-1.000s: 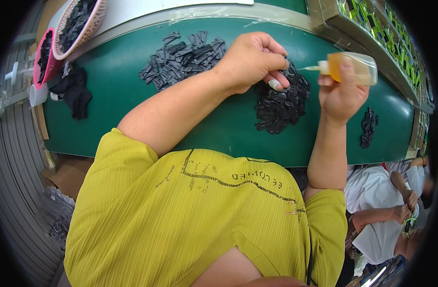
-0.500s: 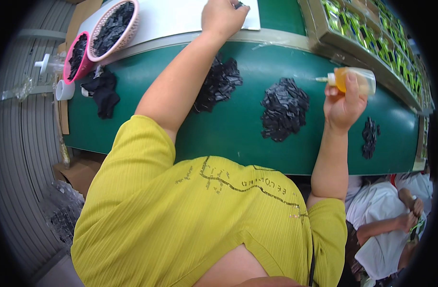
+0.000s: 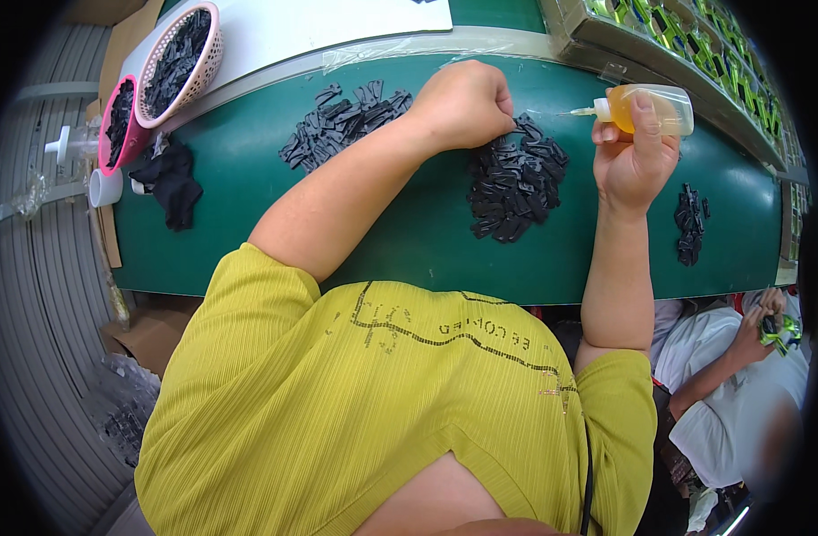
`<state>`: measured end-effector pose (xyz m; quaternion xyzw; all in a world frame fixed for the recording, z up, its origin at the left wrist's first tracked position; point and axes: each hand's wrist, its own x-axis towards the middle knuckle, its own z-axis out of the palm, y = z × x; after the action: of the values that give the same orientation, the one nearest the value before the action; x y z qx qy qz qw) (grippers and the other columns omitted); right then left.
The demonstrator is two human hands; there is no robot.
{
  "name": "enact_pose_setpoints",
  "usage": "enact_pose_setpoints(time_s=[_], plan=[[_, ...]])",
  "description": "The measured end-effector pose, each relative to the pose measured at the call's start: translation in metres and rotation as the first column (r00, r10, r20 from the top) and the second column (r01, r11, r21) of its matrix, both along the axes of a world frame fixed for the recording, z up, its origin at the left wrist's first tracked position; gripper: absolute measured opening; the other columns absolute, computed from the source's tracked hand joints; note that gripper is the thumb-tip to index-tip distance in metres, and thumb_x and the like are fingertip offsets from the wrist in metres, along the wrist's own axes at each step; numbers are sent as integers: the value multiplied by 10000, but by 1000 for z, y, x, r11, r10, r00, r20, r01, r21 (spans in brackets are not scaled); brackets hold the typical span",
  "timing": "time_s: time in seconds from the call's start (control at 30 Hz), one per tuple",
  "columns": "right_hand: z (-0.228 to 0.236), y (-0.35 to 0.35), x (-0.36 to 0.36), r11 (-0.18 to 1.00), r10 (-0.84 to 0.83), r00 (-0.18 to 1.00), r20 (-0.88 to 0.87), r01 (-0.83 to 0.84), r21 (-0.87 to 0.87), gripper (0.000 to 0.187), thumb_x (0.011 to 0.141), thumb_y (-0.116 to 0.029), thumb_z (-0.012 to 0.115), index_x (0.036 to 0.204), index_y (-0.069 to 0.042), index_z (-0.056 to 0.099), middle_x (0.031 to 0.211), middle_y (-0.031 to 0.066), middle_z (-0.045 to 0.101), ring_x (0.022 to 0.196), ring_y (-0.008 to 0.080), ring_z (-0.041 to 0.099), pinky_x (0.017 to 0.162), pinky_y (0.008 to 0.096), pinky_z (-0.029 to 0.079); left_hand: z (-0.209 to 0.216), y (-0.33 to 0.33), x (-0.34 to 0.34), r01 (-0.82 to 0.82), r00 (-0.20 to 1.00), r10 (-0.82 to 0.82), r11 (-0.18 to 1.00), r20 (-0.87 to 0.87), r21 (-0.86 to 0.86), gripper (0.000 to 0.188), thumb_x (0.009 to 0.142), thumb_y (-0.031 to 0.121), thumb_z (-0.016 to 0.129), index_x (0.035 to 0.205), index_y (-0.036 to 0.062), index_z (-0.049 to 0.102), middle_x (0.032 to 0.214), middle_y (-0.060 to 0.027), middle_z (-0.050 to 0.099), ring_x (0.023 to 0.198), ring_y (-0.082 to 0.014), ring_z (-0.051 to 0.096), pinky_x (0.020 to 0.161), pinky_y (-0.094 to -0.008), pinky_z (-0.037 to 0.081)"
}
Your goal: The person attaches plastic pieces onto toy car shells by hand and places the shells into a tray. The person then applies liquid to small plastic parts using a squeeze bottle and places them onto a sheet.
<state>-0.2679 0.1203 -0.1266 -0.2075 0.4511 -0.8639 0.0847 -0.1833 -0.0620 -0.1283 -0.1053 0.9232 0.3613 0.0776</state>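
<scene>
My right hand (image 3: 635,159) grips a clear squeeze bottle (image 3: 663,108) with amber liquid inside. The bottle lies nearly level, and its thin needle tip (image 3: 580,113) points left. My left hand (image 3: 467,105) is at the far left edge of a pile of small flat black pieces (image 3: 516,186). Its thumb and fingers are pinched together against the pile; what is between them is hidden. Behind my left forearm lies a second heap of black pieces (image 3: 351,122), partly covered by the arm. A smaller heap of black pieces (image 3: 690,225) sits to the right of my right wrist.
A pale pink basket (image 3: 214,55) and a bright pink one (image 3: 123,159), both with black pieces, stand at far left. Near them lie a black cloth (image 3: 176,188) and a white roll (image 3: 105,188). Green-framed goggles fill a box (image 3: 641,55) at far right. A co-worker (image 3: 739,375) sits lower right.
My left hand has come down from the white board to the middle pile, with its fingers pinched there. My right hand still holds the bottle, its tip pointing left toward the left hand.
</scene>
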Motion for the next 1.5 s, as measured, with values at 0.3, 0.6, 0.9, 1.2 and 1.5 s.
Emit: enact_pose_setpoints(time_s=[0.3, 0.6, 0.9, 1.2, 1.5], plan=[[-5, -9, 2, 998, 43, 998, -52, -40, 53, 91, 869, -64, 625, 944, -17, 607, 809, 82, 634, 545, 120, 546, 466, 250, 442, -14, 8, 7, -96, 949, 57, 989, -311, -111, 262, 693, 196, 760, 875, 33, 666, 806, -101, 644, 704, -220, 625, 653, -332, 503], [-6, -9, 6, 992, 23, 997, -75, -14, 124, 95, 868, -70, 629, 932, -5, 604, 787, 77, 635, 531, 108, 540, 463, 239, 443, -4, -6, 13, -144, 988, 150, 834, 32, 532, 233, 738, 107, 729, 939, 14, 657, 761, -53, 641, 657, -136, 617, 587, -258, 489], [-15, -18, 14, 963, -37, 956, -290, 112, 245, 124, 854, -64, 672, 925, 18, 612, 791, 85, 654, 560, 97, 579, 494, 209, 470, -5, -5, 15, -238, 970, 175, 553, 169, 798, 253, 795, 51, 660, 1034, -31, 642, 795, -78, 657, 661, -136, 646, 614, -241, 533], [-13, -20, 14, 953, -31, 950, -309, 121, 277, 115, 848, -57, 682, 916, 20, 628, 783, 77, 659, 554, 92, 573, 486, 198, 454, 1, -4, 12, -288, 956, 200, 535, 212, 794, 222, 789, 65, 663, 983, -41, 645, 805, -117, 672, 636, -172, 674, 588, -244, 537], [-16, -21, 13, 942, -36, 947, -319, 138, 306, 118, 848, -66, 687, 915, 11, 627, 789, 69, 662, 558, 88, 575, 485, 195, 451, 0, -4, 13, -276, 960, 197, 529, 201, 802, 219, 788, 67, 669, 968, -53, 641, 801, -123, 670, 618, -175, 672, 576, -248, 536]])
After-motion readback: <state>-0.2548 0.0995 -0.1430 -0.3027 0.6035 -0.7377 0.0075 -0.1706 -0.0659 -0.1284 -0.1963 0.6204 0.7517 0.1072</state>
